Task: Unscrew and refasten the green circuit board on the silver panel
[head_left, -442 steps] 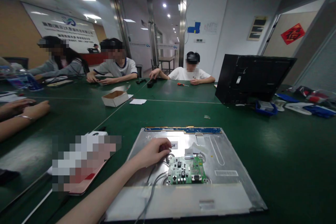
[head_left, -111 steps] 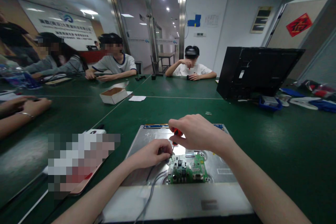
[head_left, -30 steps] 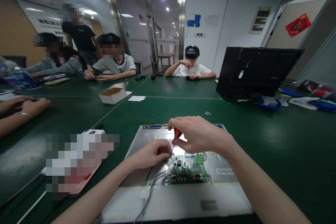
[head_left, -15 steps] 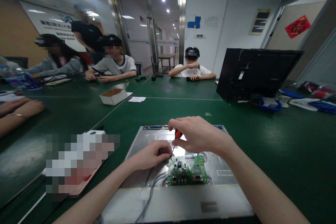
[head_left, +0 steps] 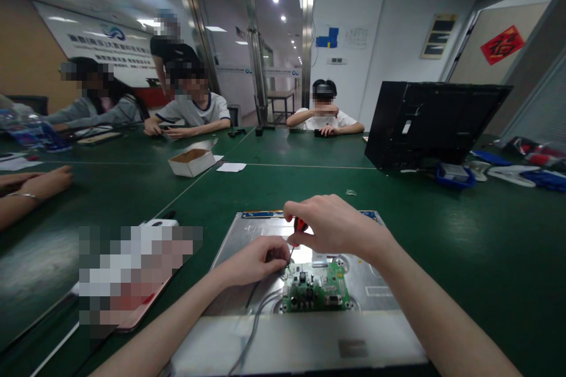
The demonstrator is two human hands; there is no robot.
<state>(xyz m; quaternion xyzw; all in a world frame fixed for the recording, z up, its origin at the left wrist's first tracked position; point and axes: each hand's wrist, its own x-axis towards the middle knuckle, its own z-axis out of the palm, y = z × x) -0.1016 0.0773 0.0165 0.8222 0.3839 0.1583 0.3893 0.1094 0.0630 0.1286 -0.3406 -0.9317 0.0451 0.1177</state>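
A screwdriver with a red and black handle is gripped in my right hand, its thin shaft slanting down to the upper left corner of a green circuit board. My left hand is closed beside that same corner, fingertips pinched close to the screwdriver's tip; what they hold is too small to make out. The board sits on the metal back of a flat display panel, which lies before me. Grey cables run from the board's left side toward the panel's near edge.
On the left lie a pinkish, partly blurred phone-like item and a co-worker's hands. A small open white box and a paper slip are farther back. A black monitor and a blue tray stand at right. Several people sit around the green table.
Since the oldest frame my right hand has come in with the screwdriver. Over the last second both hands stay at the corner, the screwdriver handle shifting slightly; a standing person moves right in the background.
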